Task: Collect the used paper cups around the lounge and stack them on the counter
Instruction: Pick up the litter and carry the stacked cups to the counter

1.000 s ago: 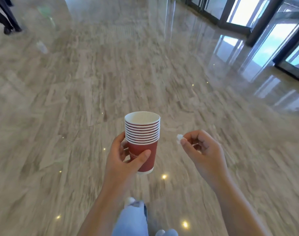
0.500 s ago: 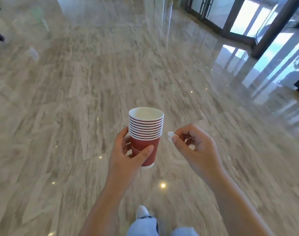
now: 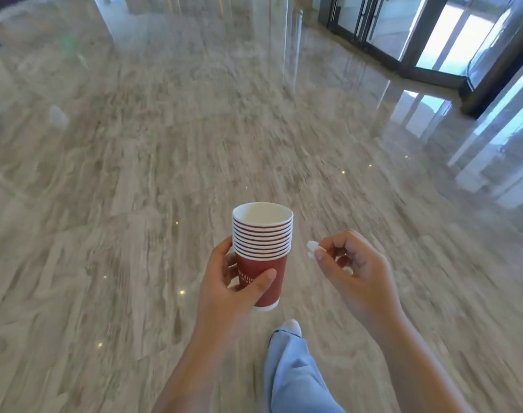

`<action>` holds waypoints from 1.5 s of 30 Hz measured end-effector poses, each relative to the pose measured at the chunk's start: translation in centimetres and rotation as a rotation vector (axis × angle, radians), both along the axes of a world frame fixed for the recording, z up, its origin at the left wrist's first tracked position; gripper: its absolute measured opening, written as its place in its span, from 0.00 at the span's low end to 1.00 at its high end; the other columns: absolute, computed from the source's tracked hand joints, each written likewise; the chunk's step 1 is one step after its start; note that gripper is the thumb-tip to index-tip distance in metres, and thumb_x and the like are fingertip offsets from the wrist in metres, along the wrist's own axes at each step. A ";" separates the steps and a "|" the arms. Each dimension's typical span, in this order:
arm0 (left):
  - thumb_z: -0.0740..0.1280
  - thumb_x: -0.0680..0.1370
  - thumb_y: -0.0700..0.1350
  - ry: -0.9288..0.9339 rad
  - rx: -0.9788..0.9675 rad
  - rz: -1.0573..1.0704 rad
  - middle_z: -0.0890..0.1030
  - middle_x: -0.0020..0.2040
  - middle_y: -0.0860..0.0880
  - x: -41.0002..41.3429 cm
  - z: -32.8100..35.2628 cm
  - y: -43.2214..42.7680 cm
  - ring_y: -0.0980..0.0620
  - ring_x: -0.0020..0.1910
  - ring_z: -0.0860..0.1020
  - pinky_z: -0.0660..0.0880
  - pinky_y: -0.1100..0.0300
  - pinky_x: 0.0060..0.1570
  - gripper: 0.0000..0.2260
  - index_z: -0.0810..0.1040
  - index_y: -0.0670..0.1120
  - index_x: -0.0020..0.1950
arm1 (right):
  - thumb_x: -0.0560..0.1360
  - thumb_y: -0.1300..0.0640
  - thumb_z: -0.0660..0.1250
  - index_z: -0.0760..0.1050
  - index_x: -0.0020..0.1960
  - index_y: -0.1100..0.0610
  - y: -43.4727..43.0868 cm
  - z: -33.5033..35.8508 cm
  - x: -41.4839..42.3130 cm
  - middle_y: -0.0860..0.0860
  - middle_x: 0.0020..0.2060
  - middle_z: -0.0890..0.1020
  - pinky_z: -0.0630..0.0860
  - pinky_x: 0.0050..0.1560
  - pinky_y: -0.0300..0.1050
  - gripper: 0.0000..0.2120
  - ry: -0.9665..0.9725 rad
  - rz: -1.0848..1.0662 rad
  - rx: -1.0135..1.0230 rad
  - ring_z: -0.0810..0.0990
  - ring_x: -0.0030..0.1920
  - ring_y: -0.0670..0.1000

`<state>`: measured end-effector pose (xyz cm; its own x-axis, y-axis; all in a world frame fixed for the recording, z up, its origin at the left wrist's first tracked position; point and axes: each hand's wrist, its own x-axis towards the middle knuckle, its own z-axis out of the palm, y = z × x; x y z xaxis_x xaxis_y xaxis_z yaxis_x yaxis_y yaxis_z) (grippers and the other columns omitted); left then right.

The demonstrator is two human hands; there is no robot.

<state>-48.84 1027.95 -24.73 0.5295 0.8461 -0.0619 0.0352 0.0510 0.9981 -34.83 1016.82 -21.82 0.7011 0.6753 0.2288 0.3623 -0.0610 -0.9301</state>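
— Change since the last entry?
— A light-blue trouser leg (image 3: 290, 368) with a white shoe (image 3: 291, 324) has swung forward at lower centre. The glass doors (image 3: 433, 40) at upper right sit nearer.

— Item one?
— A stack of paper cups (image 3: 261, 242), red with white rims, nested, mouths up, at centre frame above the marble floor (image 3: 135, 174). The left hand (image 3: 227, 290) still wraps the lowest cup, thumb across the front and fingers behind.

— Item two?
— The right hand (image 3: 352, 269), to the right of the stack and apart from it. Its fingers are curled, and thumb and forefinger pinch a small white scrap (image 3: 311, 248).

— Condition of surroundings?
— The floor is glossy and motion-blurred.
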 end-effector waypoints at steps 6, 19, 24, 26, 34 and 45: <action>0.76 0.65 0.36 -0.022 0.062 -0.021 0.79 0.50 0.54 12.3 2.9 10.6 0.67 0.45 0.79 0.73 0.75 0.38 0.26 0.72 0.58 0.55 | 0.69 0.65 0.71 0.74 0.35 0.48 9.9 2.3 12.1 0.40 0.33 0.77 0.68 0.36 0.30 0.13 -0.017 0.012 0.038 0.73 0.34 0.41; 0.76 0.65 0.35 -0.059 0.035 0.066 0.80 0.51 0.55 25.9 1.7 32.9 0.64 0.47 0.79 0.74 0.73 0.39 0.26 0.73 0.60 0.54 | 0.69 0.65 0.70 0.75 0.36 0.50 33.3 2.3 26.6 0.44 0.33 0.77 0.69 0.37 0.32 0.11 -0.032 0.061 -0.018 0.73 0.34 0.44; 0.76 0.65 0.36 -0.077 0.041 0.085 0.80 0.50 0.55 30.1 1.3 46.0 0.63 0.46 0.79 0.73 0.74 0.39 0.26 0.73 0.58 0.55 | 0.69 0.66 0.70 0.75 0.36 0.52 46.4 2.7 30.8 0.46 0.32 0.76 0.68 0.37 0.32 0.10 -0.040 0.059 -0.006 0.73 0.34 0.43; 0.76 0.64 0.36 -0.075 0.058 0.077 0.80 0.50 0.55 31.6 1.8 51.1 0.63 0.45 0.79 0.73 0.73 0.39 0.26 0.73 0.59 0.54 | 0.70 0.66 0.70 0.75 0.36 0.51 51.6 3.3 32.4 0.46 0.32 0.76 0.68 0.37 0.32 0.12 -0.046 0.067 0.007 0.72 0.33 0.43; 0.77 0.64 0.36 -0.053 0.085 0.056 0.80 0.49 0.57 38.8 2.1 66.1 0.64 0.46 0.79 0.73 0.75 0.38 0.27 0.73 0.60 0.53 | 0.69 0.65 0.70 0.75 0.35 0.48 66.0 3.0 39.1 0.45 0.31 0.76 0.69 0.37 0.32 0.13 -0.028 0.062 0.000 0.72 0.34 0.43; 0.79 0.61 0.42 -0.043 0.073 0.027 0.81 0.48 0.58 55.5 0.8 83.5 0.64 0.45 0.79 0.74 0.73 0.38 0.28 0.74 0.65 0.52 | 0.70 0.65 0.70 0.75 0.35 0.47 83.0 0.6 56.1 0.43 0.32 0.77 0.68 0.36 0.31 0.13 0.027 0.004 0.036 0.72 0.33 0.43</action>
<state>6.63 1111.47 -23.96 0.5074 0.8614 0.0232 -0.0084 -0.0220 0.9997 21.31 1099.83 -21.19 0.7046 0.6701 0.2335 0.3368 -0.0261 -0.9412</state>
